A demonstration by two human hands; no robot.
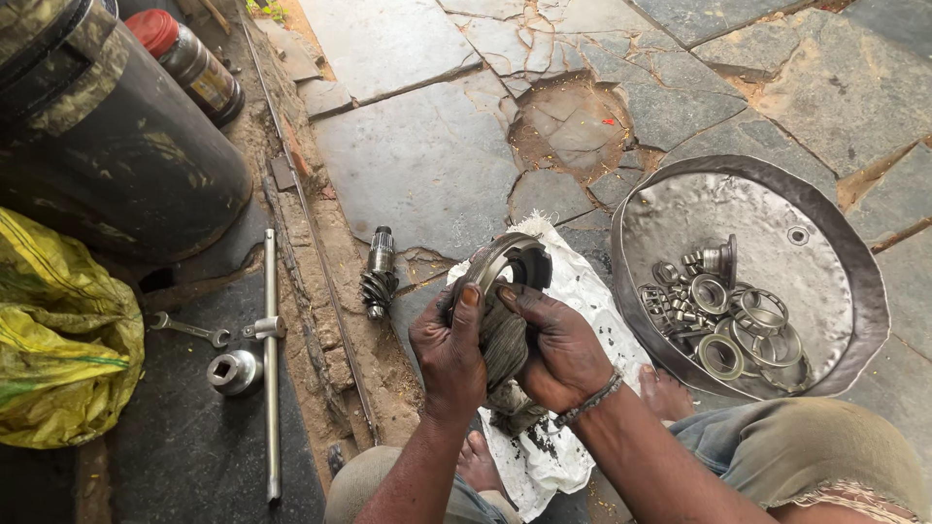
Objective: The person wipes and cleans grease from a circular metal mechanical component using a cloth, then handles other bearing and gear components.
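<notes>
A greasy, ribbed gear assembly [505,335] is held upright between both hands above a white cloth [573,291] spread on the cracked stone paving [417,155]. The left hand [449,354] is closed around the near left flank of the part, its thumb laid up along the edge, and the right hand [561,351] is wrapped against the opposite flank, fingers curled over the toothed body. A metal ring [510,260] sits tilted at the top of the assembly, just above both thumbs, and it appears to be worked on or off there; this is judged best done with even pressure from both thumbs so that the ring is kept square and not cocked, and with the oily body gripped firmly, since a slip would drop it onto the bare feet just below. To the right of the grip, well apart, a dented metal pan [835,243] holds loose bearings and rings [728,311]. To the left, a splined pinion shaft [378,272] lies near the cloth, and further left a long T-bar wrench [270,369], a socket [234,372] and a small spanner [189,328] lie on dark ground. The lower end of the assembly is hidden behind the palms, how the ring seats cannot be made out, and the dark drum [107,136] and yellow sack [58,330] are cut off at the frame edge.
</notes>
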